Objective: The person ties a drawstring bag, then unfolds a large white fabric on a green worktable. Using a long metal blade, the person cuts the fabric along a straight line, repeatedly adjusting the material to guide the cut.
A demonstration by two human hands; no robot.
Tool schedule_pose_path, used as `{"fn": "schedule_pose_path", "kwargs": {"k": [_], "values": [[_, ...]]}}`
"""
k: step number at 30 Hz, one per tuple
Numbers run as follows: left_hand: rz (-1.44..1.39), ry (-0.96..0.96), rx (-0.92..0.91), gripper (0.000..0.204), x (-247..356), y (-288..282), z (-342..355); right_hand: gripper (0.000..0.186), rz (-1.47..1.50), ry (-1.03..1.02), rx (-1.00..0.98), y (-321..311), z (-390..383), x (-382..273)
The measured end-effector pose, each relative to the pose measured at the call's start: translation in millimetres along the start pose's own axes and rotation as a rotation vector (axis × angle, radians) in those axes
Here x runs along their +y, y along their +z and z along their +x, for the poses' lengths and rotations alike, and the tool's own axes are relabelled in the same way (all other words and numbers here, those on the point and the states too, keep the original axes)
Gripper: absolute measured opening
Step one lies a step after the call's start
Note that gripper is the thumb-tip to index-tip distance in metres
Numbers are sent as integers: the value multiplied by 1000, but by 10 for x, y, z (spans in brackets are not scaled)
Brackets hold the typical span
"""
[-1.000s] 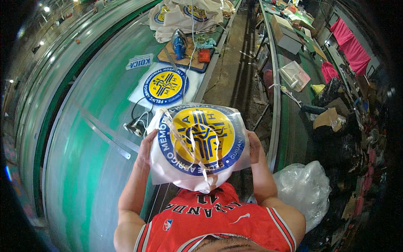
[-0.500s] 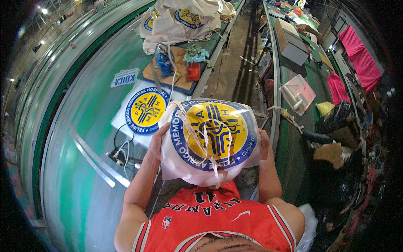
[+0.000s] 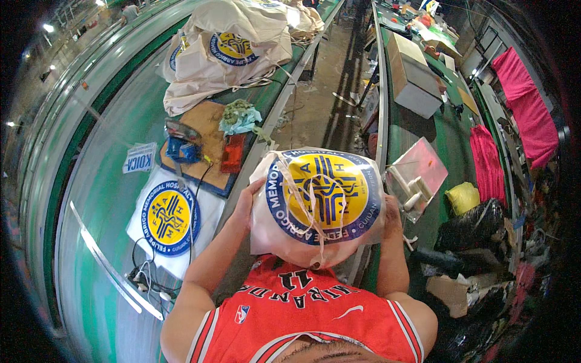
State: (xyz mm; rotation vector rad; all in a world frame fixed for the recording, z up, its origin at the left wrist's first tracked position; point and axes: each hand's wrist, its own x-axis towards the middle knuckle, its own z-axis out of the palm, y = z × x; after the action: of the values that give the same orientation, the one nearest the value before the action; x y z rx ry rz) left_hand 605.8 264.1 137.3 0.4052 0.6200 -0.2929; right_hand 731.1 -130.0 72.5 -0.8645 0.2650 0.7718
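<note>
The printed sheet (image 3: 330, 206) is sitting in front of the red jersey (image 3: 290, 308), raised between the left table (image 3: 100, 181) and the right table (image 3: 411, 130). My left hand (image 3: 247, 199) is gripping its left edge and my right hand (image 3: 392, 215) is gripping its right edge. A cream string (image 3: 295, 189) is lying across it. I am seeing a blue iron (image 3: 181, 149) resting at the brown board (image 3: 204, 136), with cream cloth bags (image 3: 236, 30) lying heaped beyond.
</note>
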Motion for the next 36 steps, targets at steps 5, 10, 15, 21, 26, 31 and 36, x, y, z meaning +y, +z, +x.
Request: {"fn": "schedule_pose_path", "kwargs": {"k": [5,10,15,21,26,31,36], "values": [[2,-58,1,44,-56,144,397,34,19,-125,39,47,20,-382],[46,62,-114,49,512,598,753,34,-11,-328,-14,513,506,-1153],[202,554,-168,44,1744,1140,821,33,-44,-484,-128,1273,1369,-1902],[376,1022,-225,32,3140,1122,665,33,-145,-509,-225,2432,2946,-2338],[652,1098,659,52,3496,212,709,33,-506,-325,-95,2596,3798,-1838],[861,1157,978,71,2797,-676,623,38,-714,-140,-12,1859,3878,-1157],[956,1103,1108,54,1727,-701,594,31,-822,-122,-138,883,3266,-671]]}}
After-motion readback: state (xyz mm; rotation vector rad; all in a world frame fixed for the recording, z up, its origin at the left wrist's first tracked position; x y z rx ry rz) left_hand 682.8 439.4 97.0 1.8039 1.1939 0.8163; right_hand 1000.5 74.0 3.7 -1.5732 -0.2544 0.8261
